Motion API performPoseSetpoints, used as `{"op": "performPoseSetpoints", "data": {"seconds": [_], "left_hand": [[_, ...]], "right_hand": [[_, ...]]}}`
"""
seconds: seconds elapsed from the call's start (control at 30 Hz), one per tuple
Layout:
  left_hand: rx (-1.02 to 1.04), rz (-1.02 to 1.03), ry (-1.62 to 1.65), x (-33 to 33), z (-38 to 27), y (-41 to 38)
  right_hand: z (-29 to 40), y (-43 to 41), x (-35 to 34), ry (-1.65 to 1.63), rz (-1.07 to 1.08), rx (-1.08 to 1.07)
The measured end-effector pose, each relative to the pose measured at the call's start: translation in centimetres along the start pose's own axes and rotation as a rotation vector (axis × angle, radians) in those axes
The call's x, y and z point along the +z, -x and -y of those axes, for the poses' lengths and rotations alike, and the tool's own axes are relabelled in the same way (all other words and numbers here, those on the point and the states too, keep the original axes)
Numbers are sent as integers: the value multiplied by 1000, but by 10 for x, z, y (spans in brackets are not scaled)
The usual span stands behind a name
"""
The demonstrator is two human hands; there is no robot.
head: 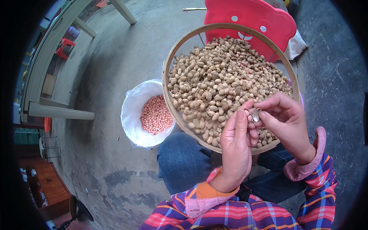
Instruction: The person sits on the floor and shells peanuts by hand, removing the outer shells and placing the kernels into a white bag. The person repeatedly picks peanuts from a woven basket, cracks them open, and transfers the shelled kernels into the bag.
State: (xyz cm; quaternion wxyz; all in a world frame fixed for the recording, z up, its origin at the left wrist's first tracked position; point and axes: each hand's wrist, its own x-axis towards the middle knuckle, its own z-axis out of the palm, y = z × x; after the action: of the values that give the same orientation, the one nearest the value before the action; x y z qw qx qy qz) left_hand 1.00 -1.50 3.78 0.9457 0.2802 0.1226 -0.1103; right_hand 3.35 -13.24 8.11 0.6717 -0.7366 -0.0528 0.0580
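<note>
Above the near right part of a round sieve (230, 26) with a wooden rim, my two hands meet. Between thumb and fingers, my left hand (236, 143) holds pink peanut kernels (247, 114). My right hand (283, 122) pinches a split peanut shell (256, 115), its pale inside showing. Unshelled peanuts (215, 83) are heaped in the sieve, a few pink kernels among them. Left of the sieve stands a white bucket (129, 130) lined with a plastic bag, with shelled pink peanuts (156, 115) in it.
A red plastic chair back (253, 14) with a smiling face rises behind the sieve. A white sack (297, 46) lies beside it. To the left are a beige plastic table (43, 57), a red stool (64, 49) and a wooden cabinet (51, 181). My denim knee (184, 161) is near the bucket.
</note>
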Motion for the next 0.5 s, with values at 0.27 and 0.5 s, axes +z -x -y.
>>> {"op": "performPoseSetpoints", "data": {"seconds": [0.27, 0.5], "left_hand": [[-85, -6, 145, 1, 0, -1], [-83, 8, 147, -3, 1, -1]], "right_hand": [[-4, -5, -8, 1002, 35, -897], [2, -7, -11, 868, -46, -691]]}}
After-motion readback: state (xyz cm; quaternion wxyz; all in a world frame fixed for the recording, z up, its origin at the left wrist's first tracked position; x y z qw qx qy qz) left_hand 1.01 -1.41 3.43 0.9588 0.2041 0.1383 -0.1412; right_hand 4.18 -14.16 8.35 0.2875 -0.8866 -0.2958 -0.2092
